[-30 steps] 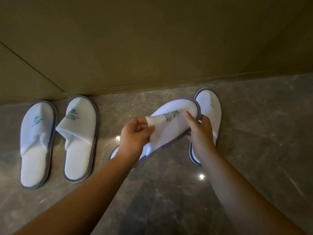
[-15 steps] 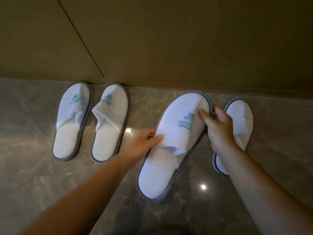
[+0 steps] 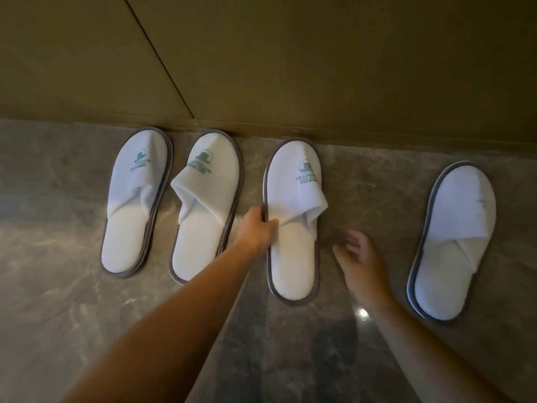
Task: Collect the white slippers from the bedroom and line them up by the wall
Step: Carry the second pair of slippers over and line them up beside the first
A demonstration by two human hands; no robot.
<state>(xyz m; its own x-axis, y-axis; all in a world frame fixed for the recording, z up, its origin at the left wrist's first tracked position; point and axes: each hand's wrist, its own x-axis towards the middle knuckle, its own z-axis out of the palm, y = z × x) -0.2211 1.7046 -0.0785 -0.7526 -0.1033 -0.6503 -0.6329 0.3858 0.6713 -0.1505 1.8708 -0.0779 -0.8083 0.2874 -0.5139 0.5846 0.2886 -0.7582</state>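
Fingers (image 3: 268, 223) of the left hand (image 3: 257, 228) pinch the third slipper (image 3: 293, 228) at its stiff rim; the soft upper would crumple. Right hand (image 3: 359, 257) hovers beside, fingers spread.

A hotel room, by the look of it: four white disposable slippers (image 3: 293, 216), three showing a printed green logo, lie on a polished grey marble floor (image 3: 58, 315) against an olive panelled wall (image 3: 319, 59) at 12 o'clock.

A polished grey marble floor with pale veining (image 3: 72, 301) is met by a smooth olive-brown panelled wall (image 3: 319, 59). A thin diagonal seam (image 3: 158, 56) is seen crossing the panels, and a small bright light reflection (image 3: 363, 313) is caught on the floor.
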